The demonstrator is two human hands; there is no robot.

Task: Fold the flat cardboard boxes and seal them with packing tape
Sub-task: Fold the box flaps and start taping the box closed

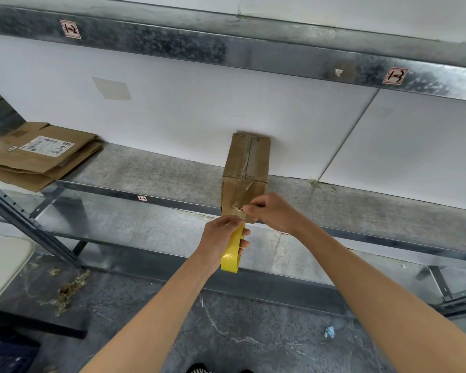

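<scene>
Yellow roll (233, 251) held in the left hand (221, 236); right hand (273, 212) pinches clear tape (242, 196) on the box (245, 170). Sealing underway; next, tearing it free.

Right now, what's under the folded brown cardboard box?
The folded brown cardboard box stands on the grey metal shelf; its near end overhangs the shelf edge. The underside and inside are hidden.
</scene>
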